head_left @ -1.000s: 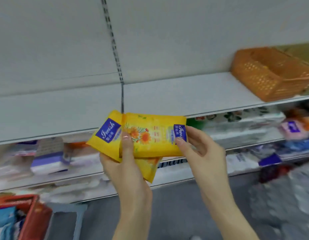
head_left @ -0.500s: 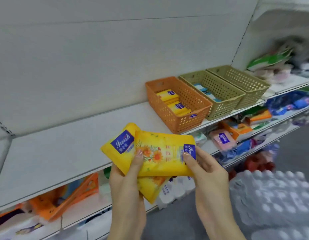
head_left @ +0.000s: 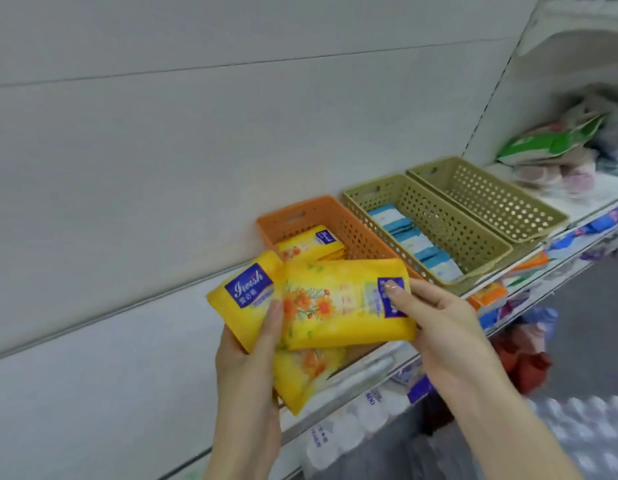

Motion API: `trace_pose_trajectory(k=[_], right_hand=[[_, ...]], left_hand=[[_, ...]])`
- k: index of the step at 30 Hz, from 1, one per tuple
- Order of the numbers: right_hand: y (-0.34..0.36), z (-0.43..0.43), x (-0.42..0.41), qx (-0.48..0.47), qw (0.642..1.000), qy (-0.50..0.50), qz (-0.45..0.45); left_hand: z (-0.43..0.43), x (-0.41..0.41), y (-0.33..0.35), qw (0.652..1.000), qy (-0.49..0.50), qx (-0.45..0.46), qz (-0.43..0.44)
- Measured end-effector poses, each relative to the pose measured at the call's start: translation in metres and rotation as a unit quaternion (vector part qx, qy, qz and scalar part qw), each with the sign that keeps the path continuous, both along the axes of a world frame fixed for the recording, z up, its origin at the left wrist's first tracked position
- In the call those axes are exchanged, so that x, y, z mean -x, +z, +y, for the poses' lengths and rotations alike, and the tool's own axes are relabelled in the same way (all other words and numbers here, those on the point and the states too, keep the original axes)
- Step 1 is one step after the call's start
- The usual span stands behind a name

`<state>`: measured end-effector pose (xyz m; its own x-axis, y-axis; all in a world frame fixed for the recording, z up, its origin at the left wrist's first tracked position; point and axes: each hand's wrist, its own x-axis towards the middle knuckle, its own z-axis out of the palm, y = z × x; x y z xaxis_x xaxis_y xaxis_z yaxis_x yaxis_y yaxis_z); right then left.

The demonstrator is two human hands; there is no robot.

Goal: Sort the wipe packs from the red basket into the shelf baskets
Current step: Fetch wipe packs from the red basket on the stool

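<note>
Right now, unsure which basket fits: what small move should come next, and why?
Probably lower the held yellow packs into the orange basket: it already holds matching packs, while the neighbouring olive basket holds blue-and-white ones.

A pale grey back panel (head_left: pixel 196 133) rises behind a white shelf (head_left: pixel 93 393) under flat, even light. A slotted upright (head_left: pixel 492 95) divides it from the next bay, where soft packs (head_left: pixel 557 143) lie heaped. Below, blurred goods crowd the lower shelves (head_left: pixel 370 410). Grey floor (head_left: pixel 595 323) and wrapped bottles (head_left: pixel 577 431) show at right.
</note>
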<state>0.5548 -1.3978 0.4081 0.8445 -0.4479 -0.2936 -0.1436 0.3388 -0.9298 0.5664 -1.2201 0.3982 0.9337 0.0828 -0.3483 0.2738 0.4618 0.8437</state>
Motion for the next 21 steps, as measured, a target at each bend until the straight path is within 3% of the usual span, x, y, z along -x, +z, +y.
trace_pose_trajectory(k=[3,6,9,13,21], right_hand=[[0.001,-0.043,-0.032,0.040,0.998,-0.043,0.008],[-0.003,-0.080,-0.068,0.167,0.984,-0.064,0.021],[-0.015,-0.082,-0.100,0.317,0.948,0.000,0.037],[-0.029,-0.052,-0.123,0.443,0.889,0.111,0.030],[-0.064,-0.032,-0.148,0.411,0.889,0.159,0.121]], left_hand=[[0.001,-0.022,-0.008,0.997,0.058,0.023,0.052],[0.006,-0.042,-0.015,0.990,0.121,0.018,0.066],[0.010,-0.051,-0.025,0.977,0.196,0.015,0.078],[0.003,-0.054,-0.032,0.965,0.244,0.040,0.088],[0.002,-0.058,-0.051,0.959,0.262,0.056,0.096]])
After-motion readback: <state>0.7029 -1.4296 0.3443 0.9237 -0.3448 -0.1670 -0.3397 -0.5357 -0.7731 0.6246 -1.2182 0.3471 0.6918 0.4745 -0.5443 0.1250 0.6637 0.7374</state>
